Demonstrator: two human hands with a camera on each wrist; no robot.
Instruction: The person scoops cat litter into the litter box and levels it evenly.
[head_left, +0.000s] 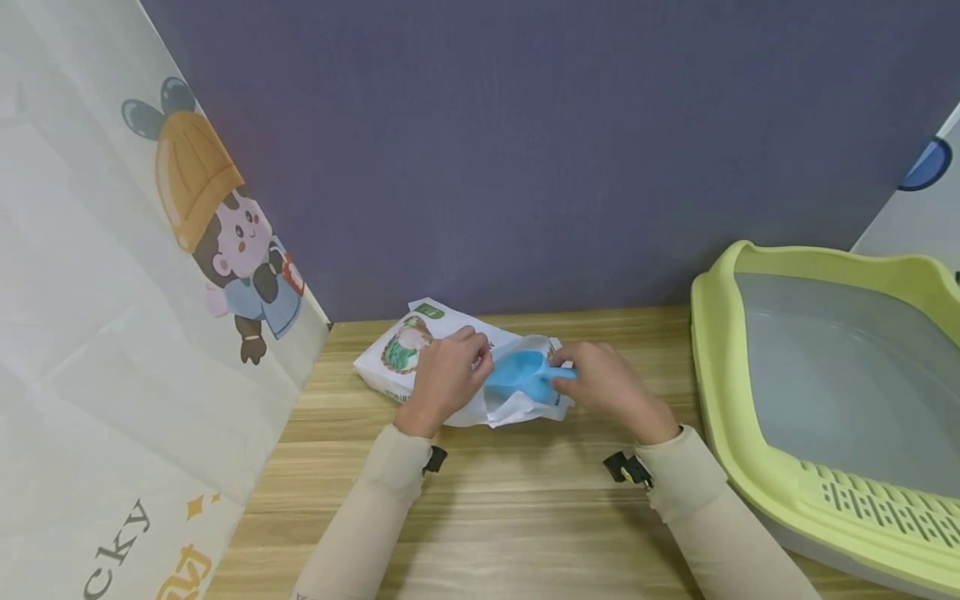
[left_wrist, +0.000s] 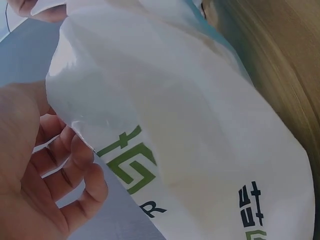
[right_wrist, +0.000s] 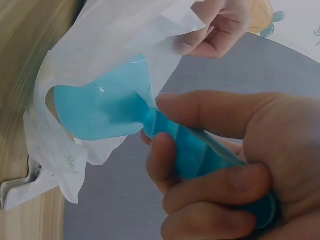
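The right hand [head_left: 606,381] curls its fingers round the handle of the light-blue plastic scoop [head_left: 517,371], which points left into the mouth of the printed white plastic bag [left_wrist: 175,125] on the wood-grain tabletop [head_left: 525,500]; the left hand [head_left: 448,377] pinches the bag's edge; the bag's contents are hidden

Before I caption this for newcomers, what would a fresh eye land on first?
Probably the bright blue scoop, its bowl at the mouth of the white bag and its handle in the right hand. In the head view, the yellow-rimmed grey tray at the right comes next, then the cartoon figure on the left wall.
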